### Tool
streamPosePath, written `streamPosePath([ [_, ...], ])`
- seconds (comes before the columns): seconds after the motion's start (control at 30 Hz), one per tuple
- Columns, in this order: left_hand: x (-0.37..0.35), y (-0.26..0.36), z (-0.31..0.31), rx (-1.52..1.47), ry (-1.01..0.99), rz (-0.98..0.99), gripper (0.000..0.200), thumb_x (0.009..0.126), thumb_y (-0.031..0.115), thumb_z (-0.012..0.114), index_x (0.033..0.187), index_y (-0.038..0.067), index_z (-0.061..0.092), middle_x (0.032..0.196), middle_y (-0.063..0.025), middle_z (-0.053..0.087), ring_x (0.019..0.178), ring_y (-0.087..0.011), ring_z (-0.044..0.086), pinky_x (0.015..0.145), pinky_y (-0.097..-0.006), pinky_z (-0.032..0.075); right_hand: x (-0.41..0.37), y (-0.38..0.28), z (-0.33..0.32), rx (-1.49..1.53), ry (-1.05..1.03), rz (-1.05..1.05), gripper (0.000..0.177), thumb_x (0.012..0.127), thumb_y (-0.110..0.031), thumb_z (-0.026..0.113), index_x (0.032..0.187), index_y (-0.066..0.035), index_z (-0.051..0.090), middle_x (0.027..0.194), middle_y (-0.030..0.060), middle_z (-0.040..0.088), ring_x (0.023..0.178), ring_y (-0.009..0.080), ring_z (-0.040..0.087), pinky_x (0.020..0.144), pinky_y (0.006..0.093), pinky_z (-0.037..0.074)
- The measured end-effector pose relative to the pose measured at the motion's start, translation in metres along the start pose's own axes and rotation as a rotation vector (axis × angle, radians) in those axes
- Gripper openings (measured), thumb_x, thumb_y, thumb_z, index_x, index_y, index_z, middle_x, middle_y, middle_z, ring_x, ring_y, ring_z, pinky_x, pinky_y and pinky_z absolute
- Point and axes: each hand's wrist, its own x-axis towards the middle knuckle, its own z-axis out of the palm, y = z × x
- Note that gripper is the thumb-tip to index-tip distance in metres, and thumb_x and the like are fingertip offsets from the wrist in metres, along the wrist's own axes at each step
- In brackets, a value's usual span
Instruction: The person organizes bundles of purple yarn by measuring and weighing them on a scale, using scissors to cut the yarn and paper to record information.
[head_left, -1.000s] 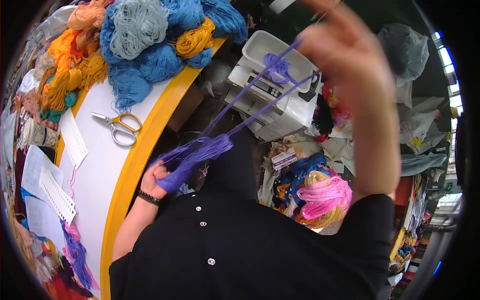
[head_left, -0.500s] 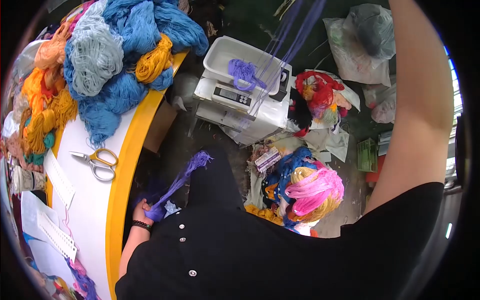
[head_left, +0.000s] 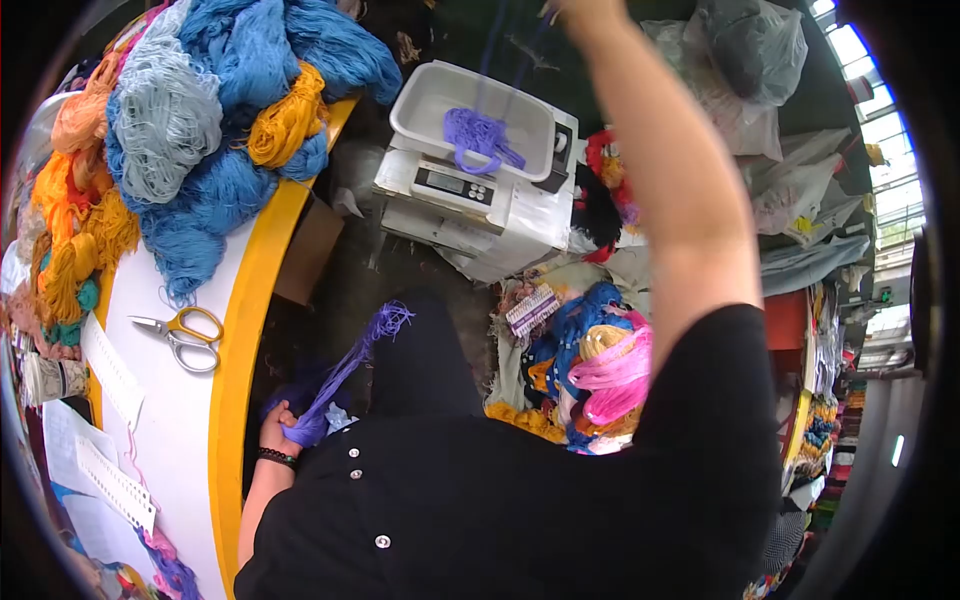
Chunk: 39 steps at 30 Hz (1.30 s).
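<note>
My left hand (head_left: 279, 430), with a dark beaded bracelet at the wrist, is closed around a bundle of purple yarn (head_left: 345, 385) beside my lap. The bundle's frayed end lies over my dark-clothed leg. High at the top edge, my right hand (head_left: 582, 12) is partly cut off and blurred, its fingers closed on purple strands. Those thin strands run down to a loose heap of purple yarn (head_left: 482, 138) in a white plastic tray (head_left: 410, 118). The tray rests on a digital scale (head_left: 455, 186).
On the left, a white table with a yellow edge (head_left: 232, 400) bears scissors (head_left: 185, 335), blue yarn (head_left: 205, 235), orange yarn and punched cards (head_left: 112, 370). Right of my lap lies a pile of pink and blue yarn (head_left: 612, 370). Plastic bags (head_left: 755, 50) stand at the back right.
My right arm has swung leftward and inward, bringing the hand into view at the top edge. The strands above the tray have shifted left. My left hand keeps its hold.
</note>
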Motion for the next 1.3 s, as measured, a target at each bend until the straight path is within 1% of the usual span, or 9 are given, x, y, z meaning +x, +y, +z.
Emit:
streamPosePath([
  [0.03, -0.002, 0.001, 0.002, 0.015, -0.006, -0.018, 0.015, 0.085, 0.004, 0.058, 0.075, 0.01, 0.049, 0.052, 0.0051, 0.038, 0.046, -0.0062, 0.039, 0.05, -0.0203, 0.04, -0.017, 0.03, 0.013, -0.376, 0.055, -0.102, 0.03, 0.071, -0.002, 0.061, 0.101, -0.006, 0.065, 0.069, 0.0019, 0.058, 0.055, 0.0108, 0.05, 0.046, 0.0246, 0.037],
  [0.07, -0.003, 0.002, 0.002, 0.019, -0.008, -0.023, 0.015, 0.085, 0.004, 0.058, 0.075, 0.01, 0.049, 0.052, 0.0051, 0.038, 0.046, -0.0062, 0.039, 0.05, -0.0203, 0.04, -0.067, 0.119, 0.037, -0.607, -0.074, -0.18, 0.042, 0.078, -0.019, 0.064, 0.119, -0.008, 0.059, 0.089, 0.0134, 0.068, 0.079, 0.0273, 0.066, 0.071, 0.0355, 0.051],
  [0.1, -0.003, 0.003, 0.0, 0.009, -0.015, -0.035, 0.014, 0.085, 0.004, 0.057, 0.076, 0.01, 0.049, 0.052, 0.0051, 0.038, 0.046, -0.0061, 0.039, 0.05, -0.0204, 0.04, -0.098, 0.16, 0.054, -0.486, 0.001, -0.244, 0.046, 0.075, -0.015, 0.064, 0.121, -0.012, 0.058, 0.087, 0.0162, 0.067, 0.081, 0.0346, 0.065, 0.072, 0.0415, 0.052],
  [0.17, -0.004, 0.003, -0.002, -0.037, -0.005, -0.028, 0.008, 0.085, 0.005, 0.059, 0.085, 0.007, 0.052, 0.054, 0.0041, 0.04, 0.045, -0.0063, 0.039, 0.046, -0.0189, 0.037, -0.167, 0.176, 0.07, -0.568, -0.166, -0.101, 0.049, 0.076, -0.01, 0.067, 0.124, -0.01, 0.055, 0.083, 0.013, 0.067, 0.075, 0.0291, 0.065, 0.071, 0.0362, 0.051],
  [0.23, -0.002, 0.003, -0.007, -0.014, -0.006, -0.003, 0.008, 0.085, 0.005, 0.059, 0.085, 0.007, 0.052, 0.054, 0.0039, 0.041, 0.045, -0.0064, 0.039, 0.046, -0.0188, 0.037, -0.208, 0.188, 0.077, -0.631, -0.203, -0.159, 0.053, 0.077, -0.01, 0.068, 0.128, -0.01, 0.051, 0.086, 0.013, 0.068, 0.078, 0.0308, 0.064, 0.072, 0.0386, 0.05],
  [0.47, -0.003, 0.005, -0.005, 0.016, -0.006, -0.013, 0.008, 0.087, 0.006, 0.058, 0.084, 0.008, 0.051, 0.055, 0.0046, 0.04, 0.047, -0.0065, 0.039, 0.048, -0.0189, 0.037, -0.246, 0.138, 0.056, -0.594, 0.08, -0.197, 0.052, 0.079, -0.005, 0.062, 0.129, -0.005, 0.048, 0.095, 0.0093, 0.068, 0.088, 0.031, 0.062, 0.079, 0.0419, 0.047],
  [0.57, -0.006, 0.004, 0.003, 0.008, -0.001, -0.028, 0.009, 0.088, 0.006, 0.057, 0.083, 0.008, 0.05, 0.055, 0.005, 0.039, 0.047, -0.0064, 0.039, 0.049, -0.0192, 0.038, -0.243, 0.145, 0.044, -0.581, 0.029, -0.037, 0.063, 0.077, -0.005, 0.064, 0.135, -0.006, 0.04, 0.098, 0.0092, 0.067, 0.092, 0.0313, 0.061, 0.082, 0.0425, 0.045],
  [0.8, -0.009, 0.004, 0.001, -0.004, -0.04, -0.035, 0.005, 0.086, 0.005, 0.055, 0.084, 0.007, 0.05, 0.052, 0.0042, 0.037, 0.046, -0.0067, 0.04, 0.054, -0.02, 0.044, -0.252, 0.151, 0.049, -0.838, -0.246, -0.176, 0.087, 0.065, -0.007, 0.075, 0.141, -0.01, 0.032, 0.115, 0.0099, 0.058, 0.108, 0.0293, 0.053, 0.092, 0.0415, 0.039],
  [1.3, -0.012, 0.004, 0.005, -0.068, -0.02, -0.015, 0.007, 0.085, 0.004, 0.056, 0.082, 0.007, 0.05, 0.053, 0.004, 0.04, 0.047, -0.007, 0.042, 0.054, -0.0206, 0.045, -0.255, 0.171, 0.075, -1.029, -0.171, -0.319, 0.088, 0.061, -0.013, 0.077, 0.14, -0.014, 0.036, 0.125, 0.0064, 0.052, 0.117, 0.0247, 0.049, 0.097, 0.0429, 0.035],
])
